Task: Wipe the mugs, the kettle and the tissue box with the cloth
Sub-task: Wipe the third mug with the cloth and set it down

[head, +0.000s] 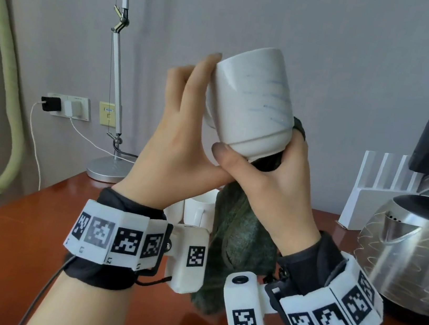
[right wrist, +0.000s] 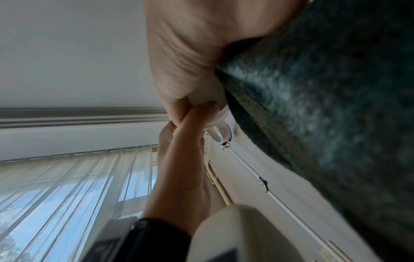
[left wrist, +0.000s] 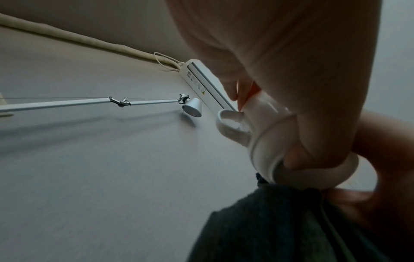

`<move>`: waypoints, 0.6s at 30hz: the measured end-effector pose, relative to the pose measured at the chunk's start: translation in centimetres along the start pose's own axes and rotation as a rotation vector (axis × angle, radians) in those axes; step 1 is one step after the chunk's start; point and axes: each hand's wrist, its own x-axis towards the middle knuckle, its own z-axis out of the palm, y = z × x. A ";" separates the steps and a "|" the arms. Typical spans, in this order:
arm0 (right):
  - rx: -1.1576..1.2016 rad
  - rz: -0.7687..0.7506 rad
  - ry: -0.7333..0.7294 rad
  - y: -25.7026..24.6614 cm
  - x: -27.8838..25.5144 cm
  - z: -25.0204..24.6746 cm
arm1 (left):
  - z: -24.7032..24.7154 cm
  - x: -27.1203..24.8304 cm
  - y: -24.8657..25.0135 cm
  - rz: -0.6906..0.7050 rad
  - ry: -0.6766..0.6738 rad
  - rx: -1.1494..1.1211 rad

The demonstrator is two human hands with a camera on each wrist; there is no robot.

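Surface (head: 19, 231): reddish wood. Kettle (head: 410, 253), steel, sits toward its right edge, not held. Dark green cloth (head: 242, 229) hangs from the right hand down to the surface middle; its top end is stuffed into the mouth of the raised mug. Raised mug (head: 255, 99), white with faint blue lines, is held in the air above the surface middle, tipped mouth-down toward the person. Two more white mugs (head: 195, 210) stand on the surface behind the wrists, partly hidden. Tissue box not in view.

Left hand (head: 183, 119): grip curled round the mug's handle side, fingers up along the wall, steadying it. Right hand (head: 274, 176): grip closed on the cloth at the mug's mouth, thumb against the rim; the fingers behind are hidden.

Step, as judged: wiping the inside and rim of the first mug. Next move likely calls for twisting the cloth round the inside while the left hand counter-holds, then setting the mug down and taking another; kettle and box not yet done.
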 end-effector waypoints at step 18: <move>0.253 -0.112 -0.203 -0.6 0.9 -2.3 | -0.6 0.3 0.6 -0.089 0.038 -0.124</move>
